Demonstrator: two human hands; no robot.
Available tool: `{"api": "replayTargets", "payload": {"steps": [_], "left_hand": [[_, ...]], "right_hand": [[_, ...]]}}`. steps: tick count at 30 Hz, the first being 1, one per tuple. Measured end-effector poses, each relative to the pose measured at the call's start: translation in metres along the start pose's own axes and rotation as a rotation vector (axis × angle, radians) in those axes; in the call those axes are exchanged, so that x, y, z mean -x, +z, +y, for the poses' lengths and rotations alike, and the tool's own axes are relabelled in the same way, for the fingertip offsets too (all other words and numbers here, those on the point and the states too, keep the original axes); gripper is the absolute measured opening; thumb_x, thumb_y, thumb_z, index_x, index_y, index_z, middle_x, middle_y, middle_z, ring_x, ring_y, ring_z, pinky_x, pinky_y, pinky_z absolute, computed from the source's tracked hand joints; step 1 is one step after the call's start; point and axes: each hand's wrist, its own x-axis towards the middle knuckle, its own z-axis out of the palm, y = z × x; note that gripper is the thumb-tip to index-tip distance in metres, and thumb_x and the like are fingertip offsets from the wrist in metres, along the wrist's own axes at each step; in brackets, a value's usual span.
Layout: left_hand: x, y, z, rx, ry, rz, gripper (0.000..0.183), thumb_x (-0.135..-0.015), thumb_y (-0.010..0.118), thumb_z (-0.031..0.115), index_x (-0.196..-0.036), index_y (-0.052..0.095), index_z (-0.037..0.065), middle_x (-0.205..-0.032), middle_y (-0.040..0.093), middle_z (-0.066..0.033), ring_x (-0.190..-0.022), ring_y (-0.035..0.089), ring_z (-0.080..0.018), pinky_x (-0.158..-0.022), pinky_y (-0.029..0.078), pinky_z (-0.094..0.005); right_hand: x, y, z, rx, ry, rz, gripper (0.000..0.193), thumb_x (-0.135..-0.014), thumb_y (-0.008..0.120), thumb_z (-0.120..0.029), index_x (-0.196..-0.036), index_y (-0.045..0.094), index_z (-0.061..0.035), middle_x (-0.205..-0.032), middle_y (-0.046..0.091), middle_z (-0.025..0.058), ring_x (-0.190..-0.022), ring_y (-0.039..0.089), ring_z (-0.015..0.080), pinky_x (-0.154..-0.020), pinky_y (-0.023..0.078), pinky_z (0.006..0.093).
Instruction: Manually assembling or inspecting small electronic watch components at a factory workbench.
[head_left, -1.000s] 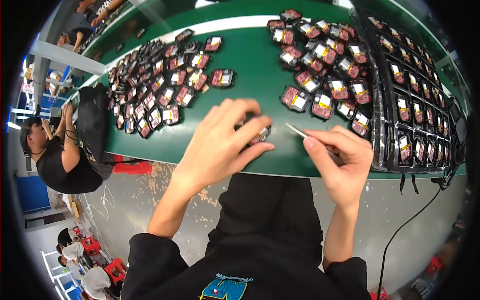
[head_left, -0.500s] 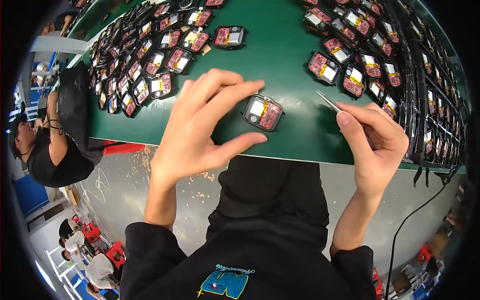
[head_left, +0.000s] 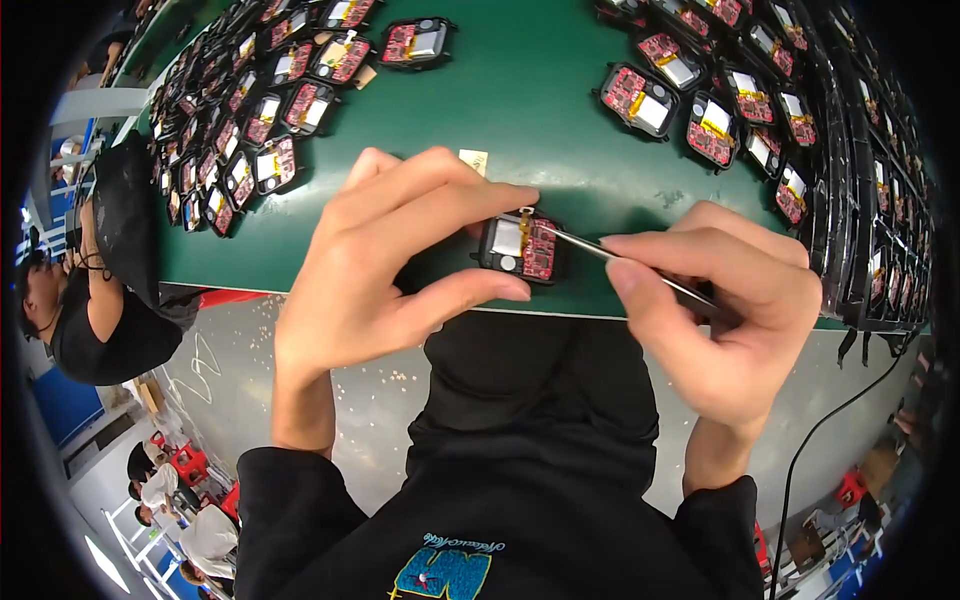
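Note:
A small black device housing (head_left: 524, 264) with a red circuit board, a silvery-white battery and yellow tape lies by the near edge of the green table (head_left: 420, 120). My left hand (head_left: 400, 250) grips it, index finger at its far edge and thumb at its near left corner. In my right hand (head_left: 715, 310) is a pair of metal tweezers (head_left: 590, 246), held between thumb and forefinger. The tweezer tips reach over the red board, at or just above it; contact cannot be made out.
Many similar open housings crowd the table's left (head_left: 262, 120) and right (head_left: 712, 130). Stacked black trays (head_left: 868, 230) of housings line the right edge. A small pale paper slip (head_left: 474, 160) lies beyond my left hand. At the left sits a person in black (head_left: 105, 310).
My right hand has brought the tweezers left and down onto the housing's board area. My left hand has closed on the housing. The view has shifted slightly, and the paper slip now shows.

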Motion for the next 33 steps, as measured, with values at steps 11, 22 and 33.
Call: {"api": "replayTargets", "payload": {"steps": [11,22,33], "left_hand": [[-0.002,0.001,-0.004,-0.02,-0.052,-0.033,0.071,-0.066,0.094,0.046,-0.118,0.083,-0.001,-0.094,0.073,-0.0087,-0.08,0.06,-0.0209,-0.077,0.041,-0.0332],[-0.001,0.002,-0.003,0.088,-0.139,0.019,0.07,-0.065,0.096,0.044,-0.117,0.081,-0.001,-0.088,0.068,-0.0036,-0.07,0.041,-0.0153,-0.071,0.033,-0.0326],[-0.002,0.002,-0.004,0.033,-0.092,-0.014,0.069,-0.064,0.096,0.043,-0.115,0.081,0.001,-0.088,0.066,-0.0027,-0.07,0.04,-0.0145,-0.071,0.033,-0.0319]], "right_hand": [[-0.005,0.013,0.015,0.11,-0.079,0.002,0.015,-0.077,0.079,0.009,-0.091,0.082,0.0036,-0.065,0.062,0.0021,-0.05,0.044,0.0051,-0.049,0.027,0.024],[0.001,0.013,0.015,0.197,-0.114,0.065,0.023,-0.075,0.082,0.01,-0.097,0.085,0.0029,-0.068,0.063,0.0015,-0.051,0.045,0.0038,-0.049,0.028,0.0226],[0.005,0.023,0.027,0.261,-0.247,0.104,0.031,-0.073,0.085,0.012,-0.101,0.087,-0.001,-0.076,0.069,0.0029,-0.052,0.048,0.005,-0.047,0.032,0.0227]]}}
